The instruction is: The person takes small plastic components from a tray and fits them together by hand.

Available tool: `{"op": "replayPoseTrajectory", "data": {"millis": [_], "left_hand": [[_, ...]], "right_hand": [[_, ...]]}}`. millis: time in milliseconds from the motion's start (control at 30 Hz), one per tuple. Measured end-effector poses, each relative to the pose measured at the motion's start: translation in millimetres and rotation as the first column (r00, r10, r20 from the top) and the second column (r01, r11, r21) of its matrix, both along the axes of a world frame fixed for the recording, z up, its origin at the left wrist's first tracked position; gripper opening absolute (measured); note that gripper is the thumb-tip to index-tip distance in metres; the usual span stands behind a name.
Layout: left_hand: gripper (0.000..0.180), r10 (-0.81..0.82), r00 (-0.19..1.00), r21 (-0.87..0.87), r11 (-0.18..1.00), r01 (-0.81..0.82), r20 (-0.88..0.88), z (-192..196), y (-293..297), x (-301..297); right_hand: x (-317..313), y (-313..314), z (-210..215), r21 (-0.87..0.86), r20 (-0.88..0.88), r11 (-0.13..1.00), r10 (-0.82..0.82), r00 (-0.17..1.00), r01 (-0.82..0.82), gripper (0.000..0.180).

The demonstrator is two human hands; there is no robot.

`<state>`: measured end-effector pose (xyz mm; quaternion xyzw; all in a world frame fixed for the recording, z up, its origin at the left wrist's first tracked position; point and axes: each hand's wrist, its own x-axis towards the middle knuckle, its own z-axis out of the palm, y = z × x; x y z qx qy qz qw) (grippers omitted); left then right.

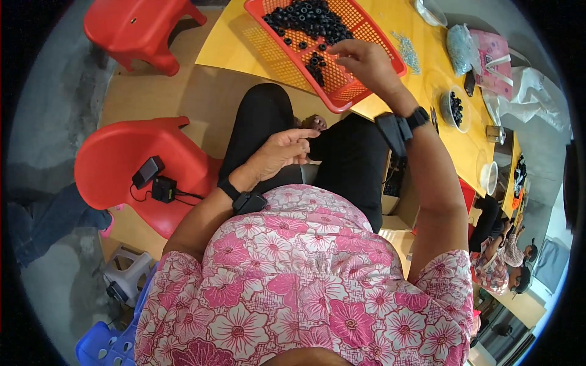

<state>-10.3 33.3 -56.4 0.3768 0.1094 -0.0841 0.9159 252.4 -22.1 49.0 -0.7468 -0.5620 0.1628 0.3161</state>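
My right hand (366, 64) hangs over the right side of a red plastic basket (351, 100) on the yellow table. Its fingers are apart and I see nothing between them. Small black ring-shaped parts (308, 21) are heaped at the basket's far side, with a smaller cluster nearer the middle. My left hand (282, 154) is above my lap, its index finger reaching forward and the other fingers curled in. Whatever the curled fingers may hold is hidden. Both wrists carry black strapped devices.
Right of the basket lie small clear pieces (406, 52), a clear tub of black parts (455, 110), a metal can (495, 134) and a pink bag (491, 64). Red chairs (122, 158) stand to my left, one holding black devices. Other people are at the far right.
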Motion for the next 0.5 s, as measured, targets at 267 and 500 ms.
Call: {"op": "replayPoseTrajectory", "data": {"millis": [267,500], "left_hand": [[0.055,0.015,0.998,-0.099,0.995,-0.008,0.068,-5.7,2.8,-0.6],[0.052,0.010,0.999,-0.066,0.998,-0.007,0.046,-3.6,2.5,0.2]], "right_hand": [[-11.0,41.8,-28.4,-0.278,0.398,0.960,0.148,0.905,-0.035,0.038],[-6.5,38.4,-43.0,-0.146,0.509,0.988,0.110,0.853,-0.040,0.031]]}}
